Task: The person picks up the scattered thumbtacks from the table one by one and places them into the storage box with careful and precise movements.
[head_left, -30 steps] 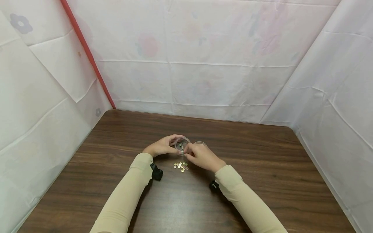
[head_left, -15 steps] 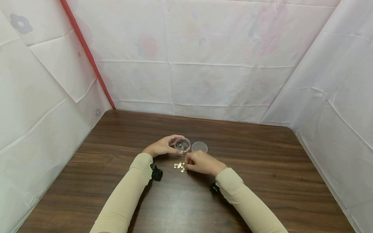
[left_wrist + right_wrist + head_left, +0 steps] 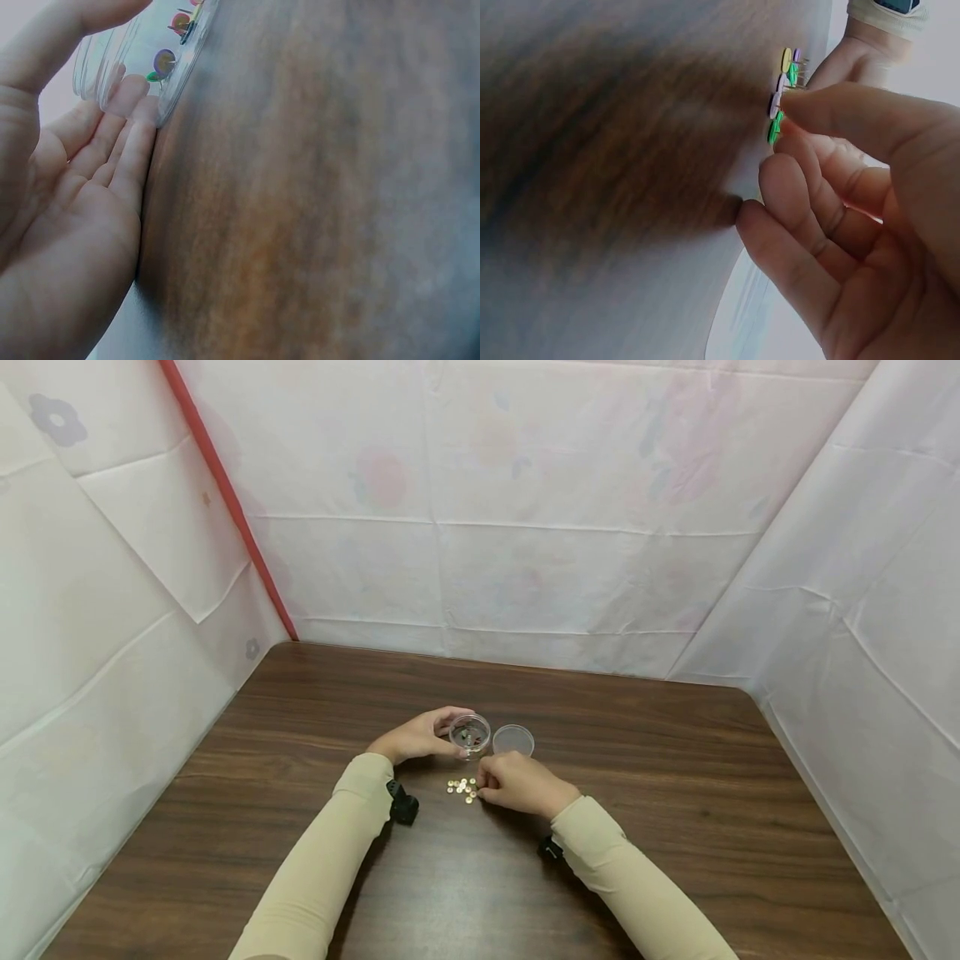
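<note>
My left hand (image 3: 420,737) holds a clear round container (image 3: 470,737) on the table, thumb on its near side and fingers round the far side. Several coloured thumbtacks (image 3: 163,61) lie inside it. Just in front, a small group of loose thumbtacks (image 3: 461,789) lies on the wood, pins up in the right wrist view. At this group's right edge is my right hand (image 3: 521,783), its fingers curled. Its thumb and forefinger close around a green thumbtack (image 3: 775,127), beside a lilac thumbtack (image 3: 775,105). The palm side is hidden in the head view.
A clear round lid (image 3: 514,739) lies right of the container, partly behind my right hand. Dark wood-grain table (image 3: 675,827) spreads around. White printed cloth (image 3: 480,527) hangs behind it and at both sides. A black device (image 3: 403,806) sits at my left wrist.
My right hand has come back from over the container to the loose thumbtacks, uncovering the lid, and has stayed there for the last half second. The left hand and container keep their place.
</note>
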### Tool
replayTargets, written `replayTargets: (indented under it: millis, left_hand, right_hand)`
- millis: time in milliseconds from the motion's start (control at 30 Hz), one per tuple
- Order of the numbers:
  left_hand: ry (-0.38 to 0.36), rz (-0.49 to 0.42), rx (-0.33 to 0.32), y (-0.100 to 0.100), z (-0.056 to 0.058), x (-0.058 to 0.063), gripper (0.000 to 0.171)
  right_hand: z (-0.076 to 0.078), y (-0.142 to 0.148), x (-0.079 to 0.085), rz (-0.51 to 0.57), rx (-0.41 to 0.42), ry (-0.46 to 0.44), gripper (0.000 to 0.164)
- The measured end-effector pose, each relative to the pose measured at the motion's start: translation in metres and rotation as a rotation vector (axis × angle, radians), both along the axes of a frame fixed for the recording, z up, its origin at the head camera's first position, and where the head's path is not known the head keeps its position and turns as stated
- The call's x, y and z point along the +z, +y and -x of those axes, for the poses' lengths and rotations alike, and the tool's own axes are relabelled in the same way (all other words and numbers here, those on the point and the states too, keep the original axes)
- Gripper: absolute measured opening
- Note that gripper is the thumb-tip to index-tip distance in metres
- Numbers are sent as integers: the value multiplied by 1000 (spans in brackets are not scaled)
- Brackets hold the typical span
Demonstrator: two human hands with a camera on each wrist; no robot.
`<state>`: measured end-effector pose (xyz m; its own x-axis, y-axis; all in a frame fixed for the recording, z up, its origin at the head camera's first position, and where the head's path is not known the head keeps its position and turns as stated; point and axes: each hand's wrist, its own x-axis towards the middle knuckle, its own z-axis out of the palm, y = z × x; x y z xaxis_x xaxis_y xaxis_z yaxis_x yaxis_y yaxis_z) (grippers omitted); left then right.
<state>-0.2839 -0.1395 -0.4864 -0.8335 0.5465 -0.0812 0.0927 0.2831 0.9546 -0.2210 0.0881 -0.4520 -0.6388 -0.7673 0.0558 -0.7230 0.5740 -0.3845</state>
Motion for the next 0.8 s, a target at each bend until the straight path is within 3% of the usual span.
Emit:
replayTargets:
  millis: [800]
  left_hand:
    - [-18, 7, 5, -1, 1, -3, 78]
  right_hand:
    - [-3, 2, -4, 22, -76, 32, 10]
